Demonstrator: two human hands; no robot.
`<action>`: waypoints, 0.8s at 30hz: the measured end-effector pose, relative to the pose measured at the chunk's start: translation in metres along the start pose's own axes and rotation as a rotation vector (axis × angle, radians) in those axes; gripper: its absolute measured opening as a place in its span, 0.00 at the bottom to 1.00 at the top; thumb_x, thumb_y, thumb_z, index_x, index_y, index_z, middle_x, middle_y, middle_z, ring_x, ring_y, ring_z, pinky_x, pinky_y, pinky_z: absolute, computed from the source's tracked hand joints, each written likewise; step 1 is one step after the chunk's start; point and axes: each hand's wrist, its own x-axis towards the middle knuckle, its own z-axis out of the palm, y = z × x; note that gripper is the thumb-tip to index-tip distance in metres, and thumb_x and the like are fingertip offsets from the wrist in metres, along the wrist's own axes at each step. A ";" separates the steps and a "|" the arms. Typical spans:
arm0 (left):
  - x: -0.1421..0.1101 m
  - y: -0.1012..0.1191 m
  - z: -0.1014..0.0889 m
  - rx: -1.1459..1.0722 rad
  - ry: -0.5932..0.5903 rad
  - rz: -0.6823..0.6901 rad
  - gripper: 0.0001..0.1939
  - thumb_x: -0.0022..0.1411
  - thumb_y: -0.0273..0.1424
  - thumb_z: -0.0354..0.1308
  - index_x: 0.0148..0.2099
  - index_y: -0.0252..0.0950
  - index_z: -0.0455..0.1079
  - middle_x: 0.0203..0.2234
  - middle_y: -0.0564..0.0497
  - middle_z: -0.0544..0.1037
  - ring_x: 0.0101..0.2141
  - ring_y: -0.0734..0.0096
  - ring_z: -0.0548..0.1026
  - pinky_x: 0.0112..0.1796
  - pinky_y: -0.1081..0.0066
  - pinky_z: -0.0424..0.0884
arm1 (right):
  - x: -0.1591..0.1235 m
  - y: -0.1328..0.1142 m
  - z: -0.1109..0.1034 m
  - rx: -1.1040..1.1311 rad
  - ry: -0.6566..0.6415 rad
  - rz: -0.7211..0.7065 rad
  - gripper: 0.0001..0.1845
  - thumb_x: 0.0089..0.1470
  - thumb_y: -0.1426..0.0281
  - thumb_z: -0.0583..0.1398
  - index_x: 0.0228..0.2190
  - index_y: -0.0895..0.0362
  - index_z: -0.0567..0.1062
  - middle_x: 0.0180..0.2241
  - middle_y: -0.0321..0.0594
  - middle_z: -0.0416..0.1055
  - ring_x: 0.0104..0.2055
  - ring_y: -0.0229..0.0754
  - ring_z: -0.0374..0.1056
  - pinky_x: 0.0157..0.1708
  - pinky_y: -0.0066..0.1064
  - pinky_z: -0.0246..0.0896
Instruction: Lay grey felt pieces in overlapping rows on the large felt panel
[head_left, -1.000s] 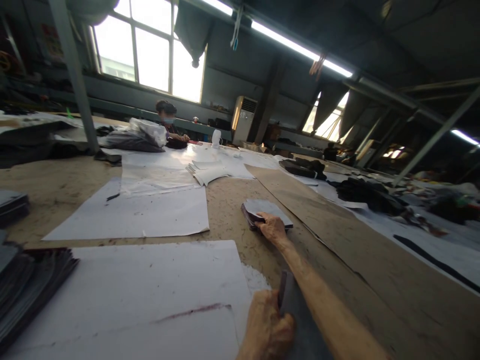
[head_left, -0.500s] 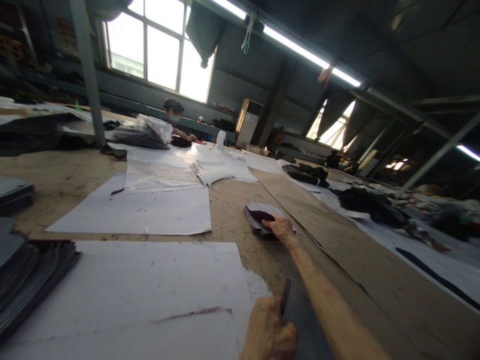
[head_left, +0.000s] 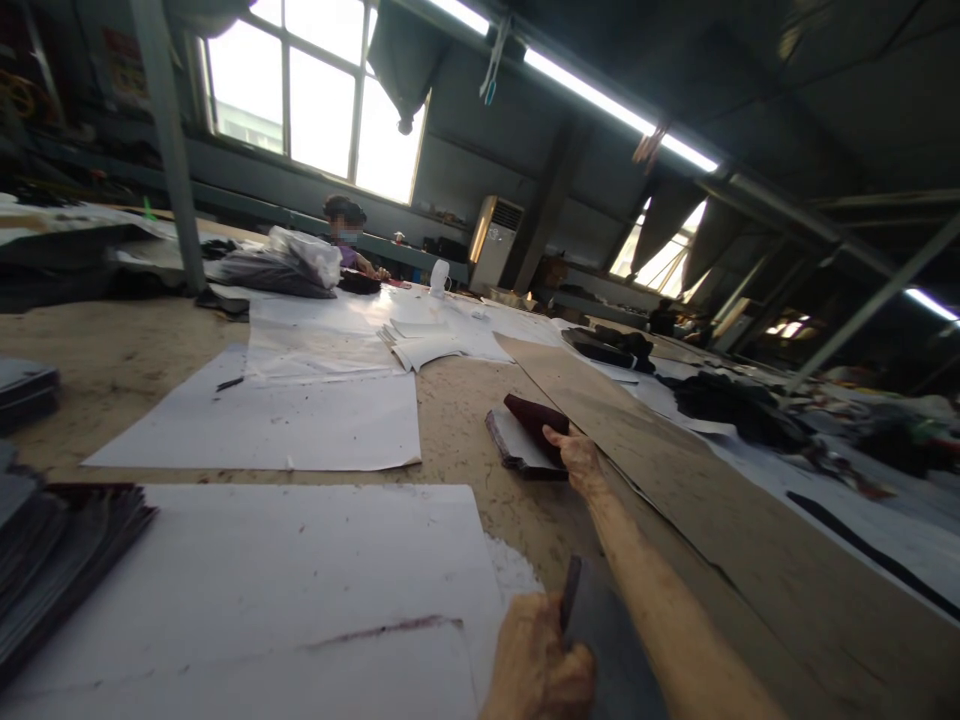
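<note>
My right hand (head_left: 577, 458) reaches out over the table. Its fingers are closed on the edge of a dark maroon fabric piece (head_left: 535, 420), lifted at a tilt from a small stack of cut fabric pieces (head_left: 514, 445) with a pale grey top. Close to me, at the bottom of the view, my left hand (head_left: 536, 655) is closed round the edge of a grey fabric bundle (head_left: 611, 640). My right forearm partly covers that bundle, and the frame cuts off its lower end.
White paper sheets (head_left: 315, 560) cover the near left of the tan table (head_left: 450, 420). Thick stacks of dark grey fabric (head_left: 67, 560) stand at the left edge. Curved white pieces (head_left: 424, 345) lie further back. A person (head_left: 346, 225) sits at the far side beside a plastic-wrapped bundle (head_left: 277, 265).
My right hand has drawn slightly right and toward me, peeling the maroon piece up off the stack so more of the grey beneath shows. My left hand has stayed in place.
</note>
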 end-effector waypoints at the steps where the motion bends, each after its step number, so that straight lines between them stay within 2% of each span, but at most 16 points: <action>1: 0.000 0.000 0.000 0.009 0.007 -0.001 0.08 0.42 0.25 0.48 0.24 0.33 0.68 0.17 0.53 0.66 0.20 0.74 0.59 0.22 0.74 0.51 | 0.000 0.000 -0.001 0.020 -0.004 0.009 0.15 0.55 0.64 0.55 0.42 0.61 0.68 0.42 0.42 0.66 0.40 0.40 0.66 0.39 0.38 0.64; 8: 0.003 0.001 -0.001 0.083 0.019 -0.033 0.07 0.40 0.25 0.48 0.24 0.34 0.67 0.18 0.53 0.64 0.23 0.73 0.59 0.24 0.73 0.52 | -0.004 -0.005 -0.007 0.109 0.028 0.006 0.15 0.55 0.65 0.56 0.43 0.61 0.68 0.43 0.42 0.66 0.42 0.42 0.65 0.41 0.39 0.63; 19: 0.001 0.008 -0.003 0.037 -0.021 0.006 0.07 0.40 0.25 0.47 0.23 0.34 0.66 0.16 0.54 0.63 0.20 0.75 0.58 0.22 0.74 0.50 | -0.010 -0.010 -0.004 0.164 0.032 -0.024 0.16 0.55 0.63 0.55 0.42 0.60 0.68 0.42 0.42 0.67 0.41 0.41 0.65 0.40 0.38 0.63; 24: 0.003 0.004 -0.002 0.047 -0.014 0.046 0.07 0.40 0.26 0.46 0.22 0.34 0.64 0.16 0.54 0.62 0.20 0.76 0.59 0.21 0.74 0.49 | -0.009 -0.008 -0.004 0.133 0.129 -0.049 0.16 0.56 0.64 0.55 0.43 0.60 0.67 0.42 0.42 0.66 0.40 0.40 0.66 0.39 0.38 0.64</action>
